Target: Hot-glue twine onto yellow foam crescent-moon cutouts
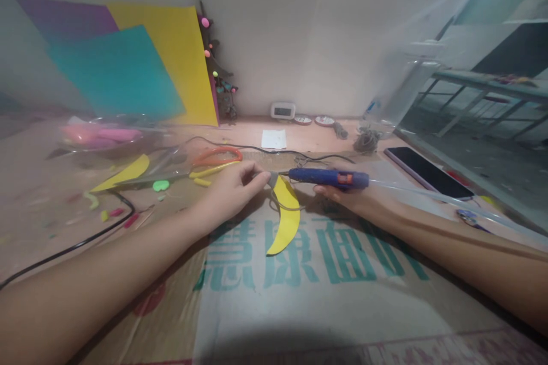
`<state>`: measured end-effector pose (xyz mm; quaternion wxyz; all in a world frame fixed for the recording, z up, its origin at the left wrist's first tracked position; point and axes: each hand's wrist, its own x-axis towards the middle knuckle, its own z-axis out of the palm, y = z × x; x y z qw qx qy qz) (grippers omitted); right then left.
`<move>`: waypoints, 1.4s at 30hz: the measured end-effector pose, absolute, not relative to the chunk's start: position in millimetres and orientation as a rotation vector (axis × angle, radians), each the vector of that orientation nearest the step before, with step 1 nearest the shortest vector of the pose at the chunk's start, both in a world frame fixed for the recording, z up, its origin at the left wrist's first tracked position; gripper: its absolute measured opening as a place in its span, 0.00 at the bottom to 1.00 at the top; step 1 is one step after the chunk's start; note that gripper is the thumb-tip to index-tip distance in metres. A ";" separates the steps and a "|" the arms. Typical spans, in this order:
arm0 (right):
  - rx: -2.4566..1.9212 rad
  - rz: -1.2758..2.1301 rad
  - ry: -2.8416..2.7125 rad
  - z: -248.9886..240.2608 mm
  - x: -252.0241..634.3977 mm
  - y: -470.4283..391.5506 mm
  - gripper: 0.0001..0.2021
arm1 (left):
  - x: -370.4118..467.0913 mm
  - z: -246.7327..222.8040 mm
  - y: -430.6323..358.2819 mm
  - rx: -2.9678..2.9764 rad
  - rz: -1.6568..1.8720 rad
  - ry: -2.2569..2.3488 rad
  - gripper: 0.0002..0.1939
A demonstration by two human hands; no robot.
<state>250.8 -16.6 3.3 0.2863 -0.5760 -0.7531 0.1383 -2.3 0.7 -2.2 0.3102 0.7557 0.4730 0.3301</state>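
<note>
A yellow curved paper piece [289, 219] hangs below my left hand [240, 185], whose thumb and forefinger pinch a small grey piece [273, 179] at its upper end. A thin grey cord loops across the yellow piece. My right hand [338, 193] is wrapped round a blue glue gun [327, 177], its nozzle pointing left at the grey piece. A clear glue stick [411, 189] runs out of the gun's back to the right. Most of my right fingers are hidden behind the gun.
Orange-handled scissors [218, 155] and another yellow paper piece [128, 174] lie left. A black cable [85, 242] crosses the table. A phone [428, 173] lies right, near a clear bottle [400, 91]. A small white clock [283, 110] stands by the wall.
</note>
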 end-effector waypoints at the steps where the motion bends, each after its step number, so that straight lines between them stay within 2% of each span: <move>1: -1.554 0.369 -2.012 2.8 250.6 -15.6 0.16 | -2.5 -2.4 0.8 1.992 0.871 1.242 0.16; 10: -1.666 0.437 -1.902 35.6 256.7 -8.1 0.23 | 0.1 -4.9 1.3 1.941 0.864 1.235 0.17; 14: -1.431 0.659 -1.919 46.9 256.9 -5.6 0.24 | 3.0 -3.1 0.7 1.952 0.862 1.244 0.16; 17: -1.459 0.779 -1.880 48.4 249.2 -7.9 0.24 | 4.3 -2.0 0.6 1.973 0.863 1.240 0.16; 26: -1.709 0.620 -1.962 53.1 255.5 36.6 0.24 | 3.3 -6.3 3.6 2.015 0.912 1.186 0.16; 33: -1.682 0.560 -1.995 48.6 251.2 101.3 0.20 | 2.8 -9.4 5.4 1.962 0.910 1.185 0.16; 42: -1.682 0.526 -2.065 22.3 231.2 132.7 0.22 | 3.2 -7.4 4.7 1.930 0.890 1.196 0.16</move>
